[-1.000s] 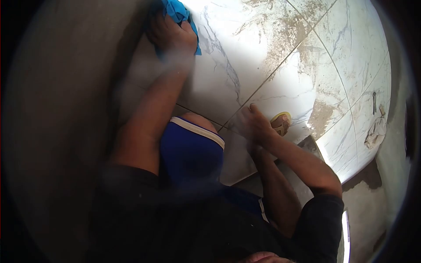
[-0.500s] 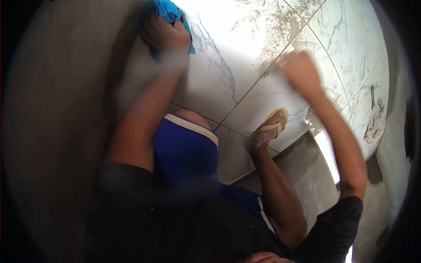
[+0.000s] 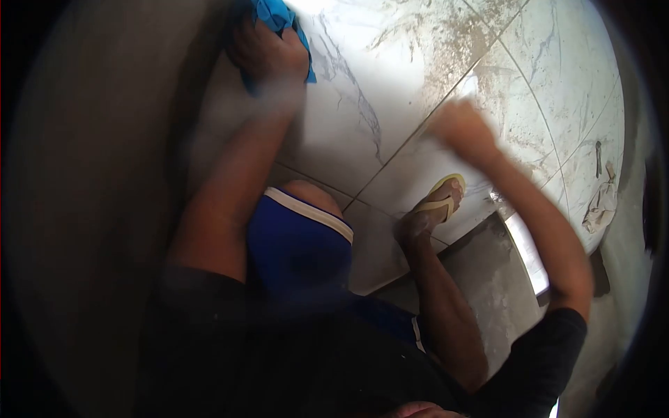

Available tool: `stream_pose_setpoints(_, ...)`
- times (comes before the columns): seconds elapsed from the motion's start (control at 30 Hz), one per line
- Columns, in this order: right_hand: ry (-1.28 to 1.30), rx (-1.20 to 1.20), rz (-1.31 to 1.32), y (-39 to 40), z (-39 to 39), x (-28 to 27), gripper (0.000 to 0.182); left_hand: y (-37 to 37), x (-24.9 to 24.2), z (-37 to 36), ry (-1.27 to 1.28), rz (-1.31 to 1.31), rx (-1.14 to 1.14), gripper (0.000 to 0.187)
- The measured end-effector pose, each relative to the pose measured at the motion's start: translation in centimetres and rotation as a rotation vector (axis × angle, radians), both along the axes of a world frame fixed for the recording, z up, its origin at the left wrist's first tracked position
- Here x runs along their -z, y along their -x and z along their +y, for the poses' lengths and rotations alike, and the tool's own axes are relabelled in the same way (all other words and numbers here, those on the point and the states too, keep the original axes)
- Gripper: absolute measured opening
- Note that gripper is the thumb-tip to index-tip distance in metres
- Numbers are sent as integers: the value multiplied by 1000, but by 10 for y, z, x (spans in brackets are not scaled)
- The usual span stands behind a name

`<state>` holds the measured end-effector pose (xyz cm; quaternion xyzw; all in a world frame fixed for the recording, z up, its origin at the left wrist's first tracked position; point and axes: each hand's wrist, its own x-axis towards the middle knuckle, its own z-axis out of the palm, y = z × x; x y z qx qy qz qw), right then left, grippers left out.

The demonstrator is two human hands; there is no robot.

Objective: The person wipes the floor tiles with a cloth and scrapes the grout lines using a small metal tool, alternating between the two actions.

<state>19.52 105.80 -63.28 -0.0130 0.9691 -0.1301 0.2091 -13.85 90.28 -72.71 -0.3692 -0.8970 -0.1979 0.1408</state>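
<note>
A blue cloth (image 3: pixel 276 15) is bunched under my left hand (image 3: pixel 268 52), which presses it onto the marbled white tile floor (image 3: pixel 341 104) at the upper left. My left fingers are wrapped round the cloth. At the right, my right hand (image 3: pixel 463 132) is curled over the tiles near a joint line, above my sandalled foot (image 3: pixel 439 202). Motion blurs its fingers, and whether anything small is inside them cannot be made out. Brown dirt marks (image 3: pixel 456 52) cover the tiles beyond it.
A pale crumpled rag (image 3: pixel 600 207) and a thin dark tool (image 3: pixel 598 159) lie on the tiles at the far right. A grey raised edge (image 3: pixel 481 268) runs beside my leg. A dark wall (image 3: pixel 97 174) stands along the left.
My right hand has moved slightly down and to the left. My left hand stays on the blue cloth. The whole view has shifted a little.
</note>
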Motion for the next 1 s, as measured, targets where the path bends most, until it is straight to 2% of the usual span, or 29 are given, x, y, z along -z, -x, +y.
stream_pose_setpoints(0.07,-542,-19,-102,15,75,-37,18,-3,-3,-8,18,-31,3,56)
stream_pose_setpoints(0.13,-550,159,-46,36,98,-76,19,-1,-3,5,-3,-20,7,56)
stream_pose_setpoints(0.2,-365,117,78,24,58,-51,20,-1,-4,-1,15,9,2,56)
stream_pose_setpoints(0.23,-152,210,15,24,12,-50,20,0,-4,1,-6,44,6,54)
stream_pose_setpoints(0.27,-104,48,-102,29,-29,-50,17,0,-4,2,-21,79,7,51)
stream_pose_setpoints(0.3,-80,-77,96,14,-68,-31,15,0,-5,3,-36,115,6,49)
stream_pose_setpoints(0.4,168,-128,29,9,-147,-37,13,-3,-18,5,10,61,23,48)
stream_pose_setpoints(0.53,114,-127,9,-4,-186,-28,15,-3,-21,4,-3,-2,44,48)
stream_pose_setpoints(0.73,116,-125,47,5,-149,-20,12,5,-1,5,-94,177,73,48)
stream_pose_setpoints(0.83,61,-116,81,9,-129,-19,10,-1,-11,3,-52,91,70,49)
stream_pose_setpoints(0.9,0,-156,154,2,-93,-9,8,1,-9,6,-51,123,55,50)
stream_pose_setpoints(0.93,-35,-13,8,-7,-64,1,10,-2,-8,3,-41,132,45,51)
stream_pose_setpoints(0.97,-89,123,-24,-10,-19,-5,19,-6,-20,4,34,47,-23,53)
stream_pose_setpoints(1.0,-354,200,-135,0,22,-32,26,-11,-42,10,100,-41,-90,56)
